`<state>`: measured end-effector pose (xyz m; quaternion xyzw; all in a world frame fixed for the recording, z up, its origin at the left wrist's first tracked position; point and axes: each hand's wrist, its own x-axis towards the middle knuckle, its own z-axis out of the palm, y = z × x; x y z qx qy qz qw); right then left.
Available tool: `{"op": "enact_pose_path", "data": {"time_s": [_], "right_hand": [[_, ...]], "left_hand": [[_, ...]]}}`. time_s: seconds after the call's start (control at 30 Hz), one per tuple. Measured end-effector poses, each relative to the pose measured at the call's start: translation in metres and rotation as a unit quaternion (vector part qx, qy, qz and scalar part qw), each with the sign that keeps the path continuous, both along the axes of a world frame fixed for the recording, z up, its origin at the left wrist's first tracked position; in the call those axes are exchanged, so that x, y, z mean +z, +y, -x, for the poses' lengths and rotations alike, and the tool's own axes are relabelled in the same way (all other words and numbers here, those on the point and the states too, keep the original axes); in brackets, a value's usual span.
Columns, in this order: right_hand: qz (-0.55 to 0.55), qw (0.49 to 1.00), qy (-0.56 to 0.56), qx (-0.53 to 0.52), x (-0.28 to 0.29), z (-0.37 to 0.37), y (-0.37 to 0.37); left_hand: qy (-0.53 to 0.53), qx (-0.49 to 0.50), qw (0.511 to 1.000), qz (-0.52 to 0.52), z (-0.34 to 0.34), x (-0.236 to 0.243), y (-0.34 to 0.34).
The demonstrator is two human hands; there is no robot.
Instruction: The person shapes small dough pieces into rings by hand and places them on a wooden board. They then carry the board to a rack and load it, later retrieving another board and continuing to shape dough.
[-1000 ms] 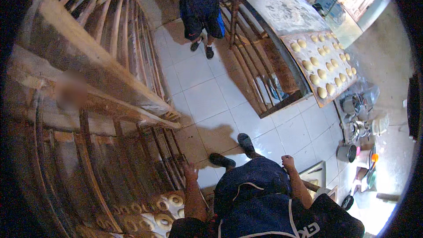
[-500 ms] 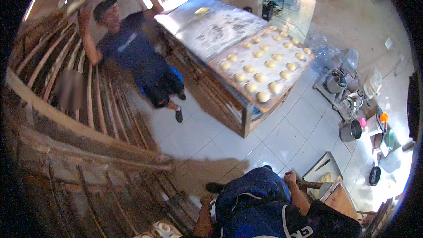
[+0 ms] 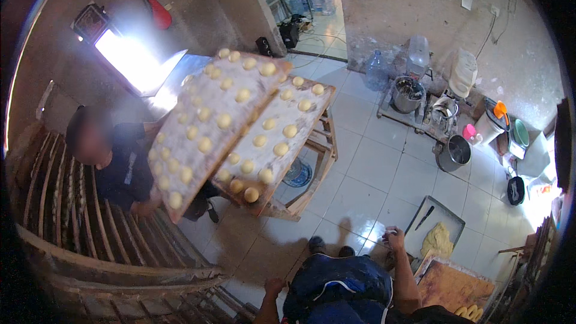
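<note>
Nearby, yellow dough [image 3: 438, 240] lies toward the near edge of the metal tray [image 3: 445, 215], right of the nearer right grip [image 3: 393, 239], loosely curled, seemingly empty; I cannot tell whether the left grip [image 3: 275, 287] is closed.

"That window [image 3: 129, 60] is blinding, isn't it?"

"Burnt pure white, and there's more glare by the right edge. The tiled floor [image 3: 360, 186] shines back."

"Over here the slatted rack [image 3: 120, 276] sits in brownish gloom."

"Soft shadows on the floor too. The tilted board [image 3: 217, 97] looks slightly smeared toward its left side, and straight edges bow near the black round rim."
</note>
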<state>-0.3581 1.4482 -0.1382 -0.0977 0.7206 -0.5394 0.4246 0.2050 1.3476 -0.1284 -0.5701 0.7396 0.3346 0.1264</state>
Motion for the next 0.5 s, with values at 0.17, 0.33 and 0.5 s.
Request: {"op": "enact_pose_path", "data": {"time_s": [0.17, 0.33, 0.5], "right_hand": [[0.024, 0.995, -0.010, 0.099, 0.016, 0.060, -0.130], [0.029, 0.982, 0.047, 0.178, 0.024, 0.169, -0.242], [-0.035, 0.989, -0.118, 0.080, -0.026, 0.324, -0.239]], "left_hand": [[-0.076, 0.001, 0.996, -0.045, 0.080, -0.005, -0.022], [-0.025, 0.155, 0.985, -0.070, 0.215, -0.007, -0.098], [-0.024, 0.112, 0.990, -0.080, 0.324, 0.002, -0.196]]}}
